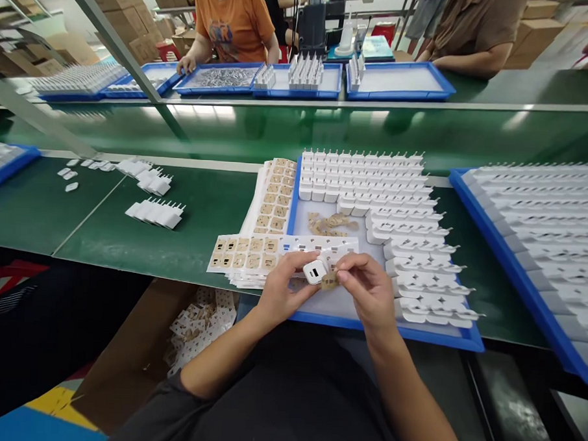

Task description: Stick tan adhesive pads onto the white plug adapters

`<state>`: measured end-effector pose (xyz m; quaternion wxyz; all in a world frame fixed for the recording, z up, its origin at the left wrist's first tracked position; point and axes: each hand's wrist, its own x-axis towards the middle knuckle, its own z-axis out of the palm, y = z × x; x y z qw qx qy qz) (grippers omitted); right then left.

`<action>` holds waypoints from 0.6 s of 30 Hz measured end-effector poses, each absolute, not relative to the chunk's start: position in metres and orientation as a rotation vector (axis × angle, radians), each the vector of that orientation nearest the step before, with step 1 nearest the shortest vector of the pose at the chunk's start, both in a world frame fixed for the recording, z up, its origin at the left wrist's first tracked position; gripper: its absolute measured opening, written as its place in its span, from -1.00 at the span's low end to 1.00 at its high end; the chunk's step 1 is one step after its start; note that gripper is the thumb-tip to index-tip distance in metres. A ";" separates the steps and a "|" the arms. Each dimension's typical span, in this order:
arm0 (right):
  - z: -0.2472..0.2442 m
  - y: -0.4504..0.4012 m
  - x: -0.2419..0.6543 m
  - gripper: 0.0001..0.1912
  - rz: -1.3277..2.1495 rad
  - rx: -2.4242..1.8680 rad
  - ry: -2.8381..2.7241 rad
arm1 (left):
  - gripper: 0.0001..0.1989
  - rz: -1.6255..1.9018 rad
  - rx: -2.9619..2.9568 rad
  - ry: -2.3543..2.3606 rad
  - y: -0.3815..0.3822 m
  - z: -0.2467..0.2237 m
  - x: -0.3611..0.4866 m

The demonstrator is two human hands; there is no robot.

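My left hand [286,286] holds a white charger [314,272] between thumb and fingers, its face with a dark port turned up. Pinched in my right hand [369,290] is a small brown sticker [330,280], right beside the charger. Both hands are over the front of a blue-rimmed tray [328,319]. Rows of white chargers [361,178] fill its back and right side, and brown scraps [330,223] lie in its middle. Sheets with brown stickers [244,252] lie at the tray's left, partly under my left hand.
On the green table [200,242], white chargers [155,213] stand to the left. Another full blue tray [519,289] is at the right. Below the table edge is a cardboard box [127,350] with used sheets. Across the line, people stand behind blue trays [401,94].
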<state>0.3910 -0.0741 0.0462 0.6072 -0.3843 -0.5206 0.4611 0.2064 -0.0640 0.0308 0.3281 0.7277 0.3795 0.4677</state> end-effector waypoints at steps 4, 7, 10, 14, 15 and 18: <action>0.043 -0.075 0.389 -0.97 1.004 -0.957 -1.210 | -0.57 1.290 2.120 0.990 -0.064 0.035 0.208; 0.041 -0.077 0.387 -0.95 1.026 -0.986 -1.243 | -0.58 1.301 2.155 1.004 -0.062 0.039 0.209; 0.040 -0.079 0.387 -0.95 1.029 -0.995 -1.254 | -0.60 1.303 2.171 1.010 -0.062 0.039 0.209; 0.039 -0.079 0.387 -0.96 1.022 -1.015 -1.266 | -0.60 1.299 2.184 1.014 -0.062 0.038 0.208; 0.040 -0.079 0.387 -0.96 1.021 -1.020 -1.267 | -0.60 1.298 2.186 1.013 -0.062 0.038 0.208; 0.040 -0.079 0.386 -0.96 1.017 -1.026 -1.271 | -0.60 1.296 2.191 1.015 -0.062 0.038 0.209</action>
